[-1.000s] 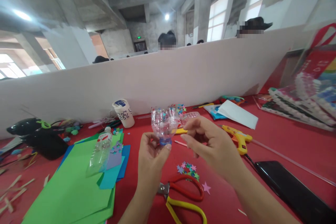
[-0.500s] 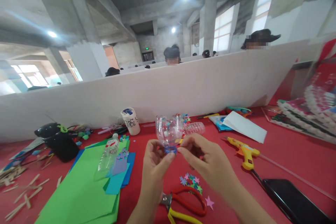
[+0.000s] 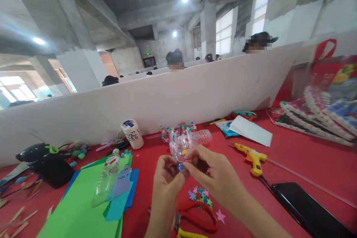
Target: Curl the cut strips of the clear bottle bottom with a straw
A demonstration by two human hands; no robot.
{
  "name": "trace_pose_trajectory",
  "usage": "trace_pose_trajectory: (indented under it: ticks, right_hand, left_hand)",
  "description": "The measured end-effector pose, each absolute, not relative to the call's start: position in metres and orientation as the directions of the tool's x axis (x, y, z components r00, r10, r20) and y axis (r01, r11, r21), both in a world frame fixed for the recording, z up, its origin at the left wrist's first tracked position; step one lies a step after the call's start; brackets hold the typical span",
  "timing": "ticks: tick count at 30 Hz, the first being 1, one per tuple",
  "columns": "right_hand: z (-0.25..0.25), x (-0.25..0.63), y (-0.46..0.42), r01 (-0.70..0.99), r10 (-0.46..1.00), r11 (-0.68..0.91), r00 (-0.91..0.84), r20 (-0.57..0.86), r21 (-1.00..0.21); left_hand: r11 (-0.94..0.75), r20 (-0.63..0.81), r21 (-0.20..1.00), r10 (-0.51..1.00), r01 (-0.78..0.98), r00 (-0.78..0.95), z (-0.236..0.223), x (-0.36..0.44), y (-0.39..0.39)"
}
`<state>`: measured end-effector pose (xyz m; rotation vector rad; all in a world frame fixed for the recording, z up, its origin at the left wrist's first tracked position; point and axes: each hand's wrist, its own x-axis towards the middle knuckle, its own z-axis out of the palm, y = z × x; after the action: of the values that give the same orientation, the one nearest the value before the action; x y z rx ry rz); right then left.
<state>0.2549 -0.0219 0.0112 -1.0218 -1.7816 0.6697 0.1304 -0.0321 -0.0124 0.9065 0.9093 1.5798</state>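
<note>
A cut-off clear plastic bottle top [image 3: 180, 143] with small coloured stars stuck on it is held neck down above the red table [image 3: 292, 156]. My left hand [image 3: 166, 176] is closed on its blue cap end from below. My right hand [image 3: 213, 173] pinches the same neck from the right, its fingers meeting the left hand's fingers. Loose foam stars [image 3: 200, 195] lie on the table under my hands, beside red-and-yellow scissors [image 3: 195, 221].
Green and blue paper sheets [image 3: 83, 208] with a crushed clear bottle [image 3: 107, 176] lie at left. A yellow glue gun [image 3: 252, 154], a black phone [image 3: 309, 210], white paper [image 3: 251, 130] and a white cup [image 3: 132, 134] are around. A white partition [image 3: 167, 100] stands behind; other people sit beyond it.
My right hand has come in from the bottle's side to its neck, where both hands now pinch together. The view has shifted a little.
</note>
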Motion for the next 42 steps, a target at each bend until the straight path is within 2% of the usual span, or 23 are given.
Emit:
trace_pose_trajectory:
  ticks: [17,27,34,42]
  right_hand:
    - [0.001,0.250,-0.013,0.415,0.826,0.563,-0.251,0.505,-0.714]
    - [0.007,0.254,-0.018,0.372,0.842,0.539,-0.203,0.500,-0.756]
    - [0.016,0.265,-0.021,0.366,0.867,0.488,-0.098,0.488,-0.793]
    - [0.018,0.262,-0.023,0.280,0.912,0.410,-0.137,0.386,-0.868]
  left_hand:
    - [-0.084,0.032,0.930,0.988,-0.358,-0.149,-0.016,0.124,-0.028]
    - [-0.118,0.069,0.933,0.986,-0.339,-0.151,-0.016,0.121,-0.029]
    - [-0.135,0.082,0.926,0.984,-0.352,-0.161,-0.018,0.119,-0.028]
    - [-0.092,0.047,0.917,0.991,-0.388,-0.125,-0.018,0.118,-0.029]
